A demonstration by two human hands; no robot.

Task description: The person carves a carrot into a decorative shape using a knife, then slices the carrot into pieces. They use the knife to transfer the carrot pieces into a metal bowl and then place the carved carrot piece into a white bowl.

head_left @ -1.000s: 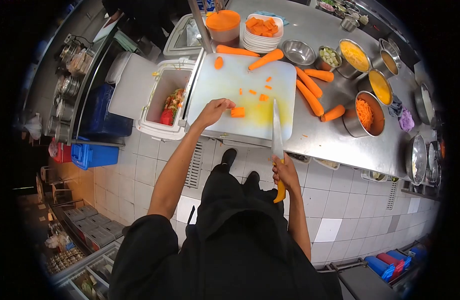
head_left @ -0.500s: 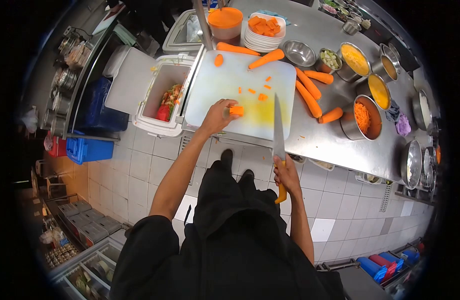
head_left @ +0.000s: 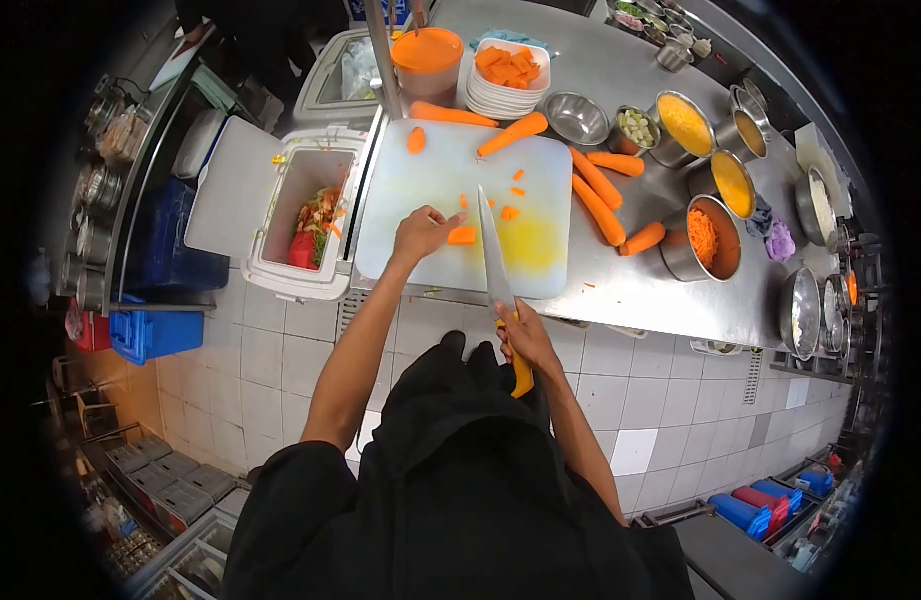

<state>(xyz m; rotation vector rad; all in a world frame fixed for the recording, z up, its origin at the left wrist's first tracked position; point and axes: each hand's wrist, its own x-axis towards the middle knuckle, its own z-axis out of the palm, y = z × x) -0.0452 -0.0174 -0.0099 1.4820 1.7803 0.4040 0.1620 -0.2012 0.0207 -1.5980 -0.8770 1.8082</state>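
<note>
My right hand (head_left: 523, 335) is wrapped round the yellow handle of a large kitchen knife (head_left: 493, 255). The blade points away from me over the white cutting board (head_left: 400, 180), its tip near the middle. Left of the blade lies a squared carrot block (head_left: 461, 236). My left hand (head_left: 423, 232) is right beside it, fingers extended over its upper left edge; whether they touch it is hard to see. Small carrot pieces (head_left: 509, 213) are scattered right of the blade. A carrot end (head_left: 416, 140) and a peeled carrot (head_left: 513, 133) rest on the board's far part.
More peeled carrots (head_left: 597, 207) lie on the steel counter (head_left: 620, 300) to the right. A pot of shredded carrot (head_left: 702, 240) and several metal containers stand beyond. Carrot chunks (head_left: 507, 68) fill a stacked white dish behind the board. An open scrap bin (head_left: 310, 215) adjoins the board's left.
My left fingers have loosened from the carrot block, which now lies flatter on the board. The knife has moved left, close to the block. The whole view has shifted slightly.
</note>
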